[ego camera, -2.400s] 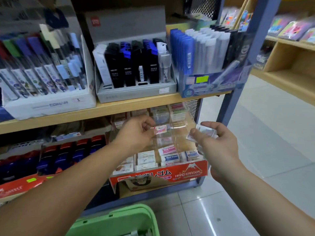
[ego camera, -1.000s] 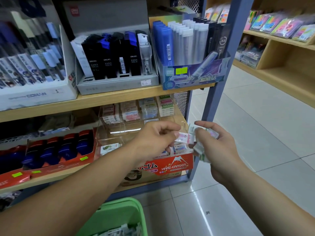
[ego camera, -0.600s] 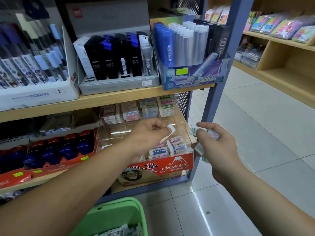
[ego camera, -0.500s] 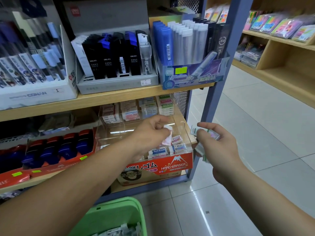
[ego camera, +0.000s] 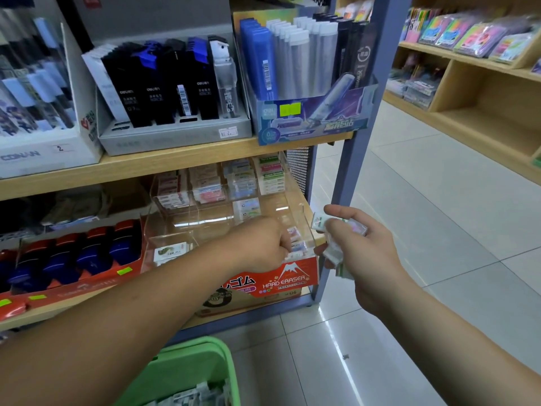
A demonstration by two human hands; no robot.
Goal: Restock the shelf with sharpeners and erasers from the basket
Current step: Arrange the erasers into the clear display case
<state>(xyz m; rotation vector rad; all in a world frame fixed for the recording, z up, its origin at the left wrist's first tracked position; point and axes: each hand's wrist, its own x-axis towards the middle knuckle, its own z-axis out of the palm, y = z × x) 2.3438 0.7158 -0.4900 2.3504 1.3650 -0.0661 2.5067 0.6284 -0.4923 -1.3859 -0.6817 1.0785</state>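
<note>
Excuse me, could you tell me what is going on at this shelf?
A person is restocking. Their left hand reaches into the front right compartment of the clear acrylic display tray, among loose wrapped erasers; whether it grips one is hidden. Their right hand holds a bunch of wrapped erasers beside the tray. A green plastic basket sits below.

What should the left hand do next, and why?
Probably move the left hand across to take another packet from the right hand. It is down among erasers in the front right compartment of the clear tray, and the right hand grips several small wrapped packets not yet shelved.
</note>
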